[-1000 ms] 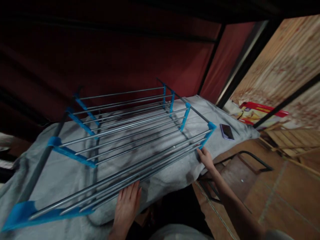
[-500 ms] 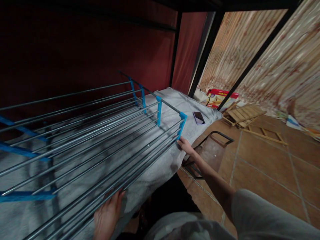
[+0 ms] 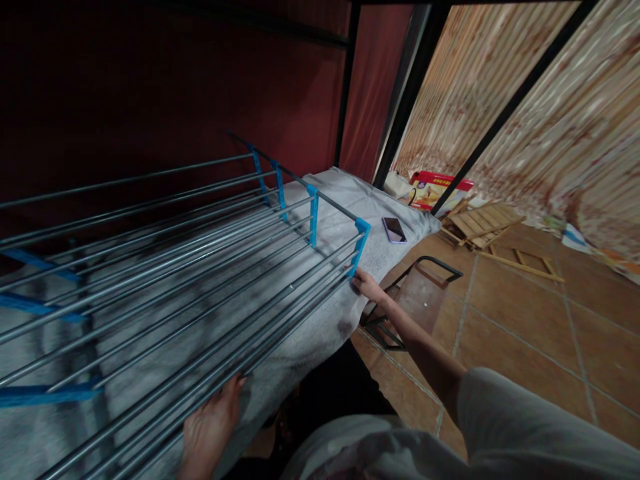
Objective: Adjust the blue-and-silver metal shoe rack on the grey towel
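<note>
A drying rack [image 3: 210, 260] of long grey metal rods with blue plastic connectors lies across a grey blanket [image 3: 340, 190]. My right hand [image 3: 367, 285] is closed on its near right corner, just below a blue end connector [image 3: 359, 247]. Farther left, my left hand [image 3: 215, 420] holds the rods along the near edge; its fingers are partly hidden beneath them. A purple-edged phone [image 3: 395, 230] rests on the blanket beyond the rack's right end.
Black bed-frame posts [image 3: 407, 100] rise behind the blanket, with a dark red panel [image 3: 280, 93] at the back. On the tiled floor to the right are a black-framed folding stool [image 3: 420, 297], wooden slatted pieces [image 3: 485, 223] and a red and yellow box [image 3: 437, 190].
The view has shifted slightly, so the scene sits a little higher and farther left. Both hands keep their places on the rack.
</note>
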The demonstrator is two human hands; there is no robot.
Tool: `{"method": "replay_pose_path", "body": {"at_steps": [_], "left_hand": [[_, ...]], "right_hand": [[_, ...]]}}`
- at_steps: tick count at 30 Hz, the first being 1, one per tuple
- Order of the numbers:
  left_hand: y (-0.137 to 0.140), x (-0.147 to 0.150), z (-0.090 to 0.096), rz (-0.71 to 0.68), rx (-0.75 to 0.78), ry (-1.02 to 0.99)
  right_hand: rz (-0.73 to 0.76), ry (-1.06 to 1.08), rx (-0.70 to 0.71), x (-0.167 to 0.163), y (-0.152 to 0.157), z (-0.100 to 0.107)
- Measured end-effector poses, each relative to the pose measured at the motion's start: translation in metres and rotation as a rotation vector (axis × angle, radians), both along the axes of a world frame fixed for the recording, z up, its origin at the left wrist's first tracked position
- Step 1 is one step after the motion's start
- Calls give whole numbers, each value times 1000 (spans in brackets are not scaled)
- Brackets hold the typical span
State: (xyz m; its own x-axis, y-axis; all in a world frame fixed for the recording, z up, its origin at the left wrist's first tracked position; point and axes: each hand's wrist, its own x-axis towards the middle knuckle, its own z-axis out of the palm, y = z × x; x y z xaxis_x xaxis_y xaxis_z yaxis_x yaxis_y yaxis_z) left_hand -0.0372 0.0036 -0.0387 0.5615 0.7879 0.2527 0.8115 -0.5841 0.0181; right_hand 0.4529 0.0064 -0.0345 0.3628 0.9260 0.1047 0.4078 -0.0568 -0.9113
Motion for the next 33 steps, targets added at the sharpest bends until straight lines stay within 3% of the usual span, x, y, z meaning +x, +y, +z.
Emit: {"method": "replay_pose_path", "body": {"at_steps": [12,18,20,25,27,29,33], "left_hand": [[-1,1,-3,31,-42,-64],[-10,-1,4,-77,-27,-123],[-17,-3,8,-95,54,-146],[-55,-22,13,-104,123,-248],[-78,-32,12,-29,120,-290],[-99,-41,13,160,121,-392],[-114,-58,23,770,128,-861]], "right_hand": [[-127,9,1,-17,3,-1],[-464,-217,205,-74,-29,-14],[-340,-348,275,-103,-42,-14],[317,-625,347,-178,-43,-3],[537,-716,329,-204,-37,4],[740,-795,303,-227,-33,12],[1009,-927,204,-268,-23,28]]}}
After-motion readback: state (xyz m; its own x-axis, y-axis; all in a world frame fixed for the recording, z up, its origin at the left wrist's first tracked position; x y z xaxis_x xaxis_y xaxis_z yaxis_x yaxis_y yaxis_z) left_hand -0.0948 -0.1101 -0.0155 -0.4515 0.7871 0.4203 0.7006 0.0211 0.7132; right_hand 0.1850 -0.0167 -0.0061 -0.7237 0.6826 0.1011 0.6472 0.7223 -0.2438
